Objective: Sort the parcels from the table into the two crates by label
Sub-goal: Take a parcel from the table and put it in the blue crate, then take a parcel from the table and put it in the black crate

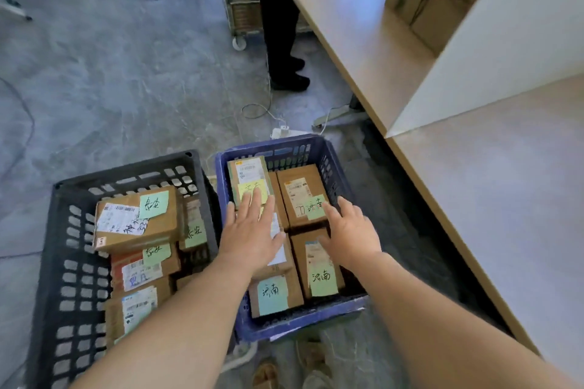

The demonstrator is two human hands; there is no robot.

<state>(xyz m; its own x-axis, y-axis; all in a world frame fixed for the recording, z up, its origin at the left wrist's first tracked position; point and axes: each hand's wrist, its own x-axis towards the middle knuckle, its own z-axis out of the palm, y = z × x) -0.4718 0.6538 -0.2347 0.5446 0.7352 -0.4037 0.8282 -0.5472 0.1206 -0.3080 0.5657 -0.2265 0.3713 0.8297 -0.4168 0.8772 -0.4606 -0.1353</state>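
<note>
Reaching down with both arms, we lay our left hand [252, 230] and right hand [352, 230] flat, each grip released, on the parcels [319, 262] packed in the blue crate [300, 322] beside the black crate [72, 278].

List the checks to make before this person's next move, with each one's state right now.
1. Left hand free of parcels: ok, fingers straight, flat on the brown cardboard parcels in the blue plastic crate.
2. Right hand free: ok, fingers spread, resting on those parcels.
3. Blue crate's paper notes all alike: cannot tell, hands cover the rear ones partly.
4. Black plastic crate, green notes alike: ok, three readable ones match.
5. Beige table cleared of parcels: cannot tell, only part shows.
</note>
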